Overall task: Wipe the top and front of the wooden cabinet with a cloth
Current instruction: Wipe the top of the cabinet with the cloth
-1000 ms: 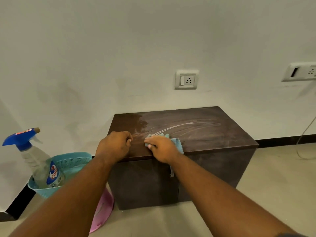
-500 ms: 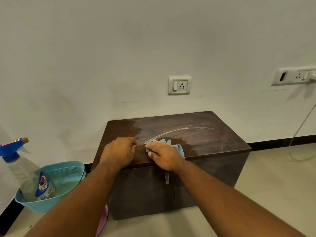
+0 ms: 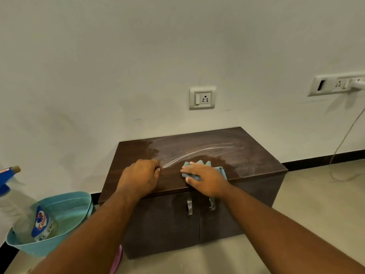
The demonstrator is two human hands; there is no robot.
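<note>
The dark brown wooden cabinet (image 3: 246, 155) stands against the wall, its top streaked with whitish wipe marks and a wet patch at the back left. Two metal handles (image 3: 189, 207) show on its front doors. My right hand (image 3: 205, 179) presses a light blue cloth (image 3: 220, 171) flat on the top near the front edge, middle of the cabinet. My left hand (image 3: 141, 177) rests curled on the top at the front left, with nothing visible in it.
A teal plastic basket (image 3: 67, 212) sits on the floor to the left, holding a spray bottle (image 3: 29, 220) with a blue trigger. Something pink (image 3: 116, 262) lies beside the cabinet base. Wall sockets (image 3: 202, 98) and a hanging cable (image 3: 343, 141) are at the right.
My right hand has slid the cloth to the right along the front of the top. The view has tilted up and back, so the door handles now show.
</note>
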